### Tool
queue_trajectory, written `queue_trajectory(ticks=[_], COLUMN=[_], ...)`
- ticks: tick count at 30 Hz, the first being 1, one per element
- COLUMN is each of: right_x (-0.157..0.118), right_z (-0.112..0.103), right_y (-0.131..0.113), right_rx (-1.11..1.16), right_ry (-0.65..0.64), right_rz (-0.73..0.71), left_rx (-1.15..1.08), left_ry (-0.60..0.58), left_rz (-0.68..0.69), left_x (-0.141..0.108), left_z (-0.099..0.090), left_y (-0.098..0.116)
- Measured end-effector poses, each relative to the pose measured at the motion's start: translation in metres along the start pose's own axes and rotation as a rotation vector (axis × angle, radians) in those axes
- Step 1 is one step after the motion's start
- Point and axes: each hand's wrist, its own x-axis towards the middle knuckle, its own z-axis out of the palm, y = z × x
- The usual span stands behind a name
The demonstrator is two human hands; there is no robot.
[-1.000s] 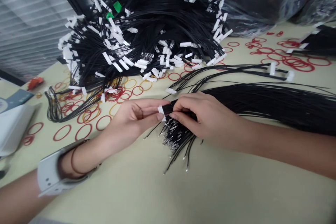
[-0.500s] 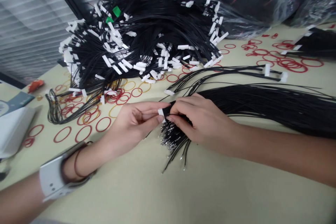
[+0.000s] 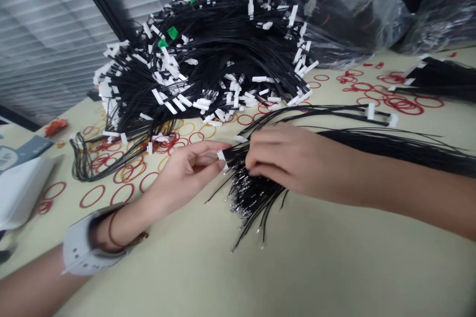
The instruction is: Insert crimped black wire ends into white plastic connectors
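Well, the left hand (image 3: 182, 171) holds a small white connector (image 3: 222, 156) in a firm pinch, thumb and fingertips closed on its hard plastic. The right hand (image 3: 286, 158) has a nearly closed grip on the black wires (image 3: 256, 190) just behind it, its fingers pressed into the strands. Both hands work on the desk (image 3: 334, 267) in front of the big heap of wires (image 3: 201, 69). The likeliest trouble is a snag: these thin, smooth, flexible wires tangle easily, so a hard pull on one could drag its neighbours along or bend the bright metal tips (image 3: 238, 203) splayed nearest the person. The connector is small and slick, and a slackened pinch could let it slip among the thin red rubber bands (image 3: 91, 196) scattered in front of the heap. The stiff white wrist strap (image 3: 80, 252) on the left forearm could also catch a stray loop. A long sheaf of similar wires (image 3: 390, 141) stretches away to the right of the heap, below crinkly clear plastic bags (image 3: 334, 10).
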Motion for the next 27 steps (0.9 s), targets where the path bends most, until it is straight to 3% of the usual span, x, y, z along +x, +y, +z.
queue_trajectory(ticks=[3,6,9,16,21,27], right_x=[-0.005,-0.007,-0.005,0.003,0.002,0.001], right_z=[0.001,0.0,-0.006,0.0,0.017,0.02], right_y=[-0.002,-0.004,-0.005,-0.006,-0.008,-0.011], right_rx=[-0.056,-0.061,0.113,0.254,0.289,0.321], right_ry=[-0.151,-0.17,-0.184,0.029,0.181,0.203], right_rz=[-0.087,-0.051,0.058,0.366,0.371,0.37], left_rx=[0.029,-0.052,-0.143,-0.173,-0.183,-0.201], left_ry=[0.009,-0.023,-0.065,-0.049,-0.048,-0.06], left_rz=[-0.013,-0.027,-0.026,-0.057,-0.084,-0.078], left_x=[0.0,0.001,0.002,0.001,0.0,-0.002], left_z=[0.0,0.0,-0.002,-0.002,-0.001,-0.002], left_y=[-0.001,-0.002,-0.003,-0.002,-0.001,-0.001])
